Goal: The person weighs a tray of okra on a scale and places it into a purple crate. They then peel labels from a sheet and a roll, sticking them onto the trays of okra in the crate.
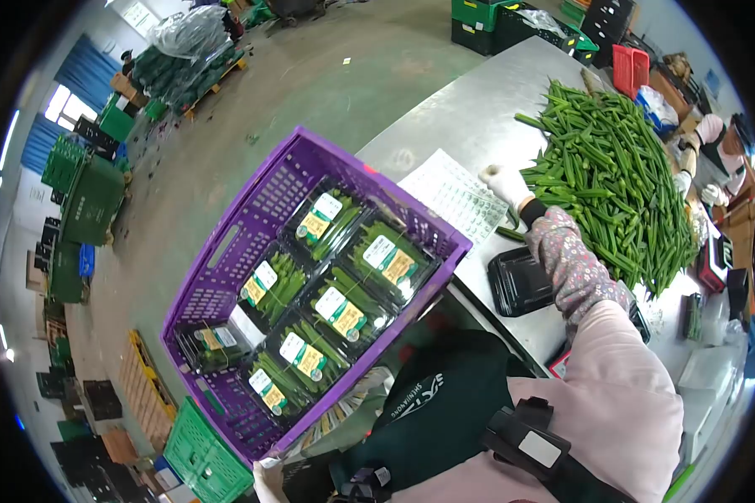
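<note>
My right hand (505, 184), in a white glove, is above a sheet of printed labels (455, 191) on the metal table. Its fingers are drawn together, and whatever may be between them is too small to make out. At the bottom edge of the view, my left hand (268, 481) grips the near corner of a purple crate (226, 226), its fingers partly hidden. Inside the crate lie several labelled clear-lidded packs of okra (341, 312). Right of my right hand spreads a large heap of loose okra (612, 176). A black plastic tray (520, 282) sits below my right forearm.
The metal table (453, 109) runs away to the upper right. A red basket (630, 70) stands behind the okra. Across the table, another person's gloved hand (715, 195) shows. A green crate (203, 453) and a wooden pallet (145, 390) are at lower left.
</note>
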Available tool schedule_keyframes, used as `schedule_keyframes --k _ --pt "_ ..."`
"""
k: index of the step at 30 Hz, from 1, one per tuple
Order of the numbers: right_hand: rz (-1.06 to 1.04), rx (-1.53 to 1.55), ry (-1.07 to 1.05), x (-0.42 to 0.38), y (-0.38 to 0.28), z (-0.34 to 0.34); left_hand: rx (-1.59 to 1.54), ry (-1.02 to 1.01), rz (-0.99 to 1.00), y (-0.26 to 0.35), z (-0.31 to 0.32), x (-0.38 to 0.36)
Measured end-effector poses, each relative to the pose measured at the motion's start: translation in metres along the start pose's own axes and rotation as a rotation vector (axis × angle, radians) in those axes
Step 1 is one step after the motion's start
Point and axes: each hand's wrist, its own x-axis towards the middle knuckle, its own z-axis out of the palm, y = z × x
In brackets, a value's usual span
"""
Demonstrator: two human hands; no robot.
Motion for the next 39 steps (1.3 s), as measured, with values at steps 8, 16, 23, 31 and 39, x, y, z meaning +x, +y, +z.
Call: schedule_keyframes --k 8,16,23,31,39 --pt "0.255 -0.212 -0.357 0.023 0.056 0.061 1.122 0.812 -0.314 0.027 0.010 -0.017" --pt "0.038 -0.069 0.090 0.054 0.085 0.085 1.014 0.914 0.199 0.067 0.049 -0.016" --pt "-0.196 0.757 -0.017 -0.009 -0.050 -0.072 0.605 0.722 0.646 0.138 0.130 0.025" --pt "-0.329 0.709 -0.332 -0.123 -0.180 -0.144 0.075 0.312 0.703 0.197 0.147 0.029" --pt "-0.324 0.582 -0.969 -0.192 -0.268 -0.073 -0.361 -0.085 0.576 0.172 0.143 0.044"
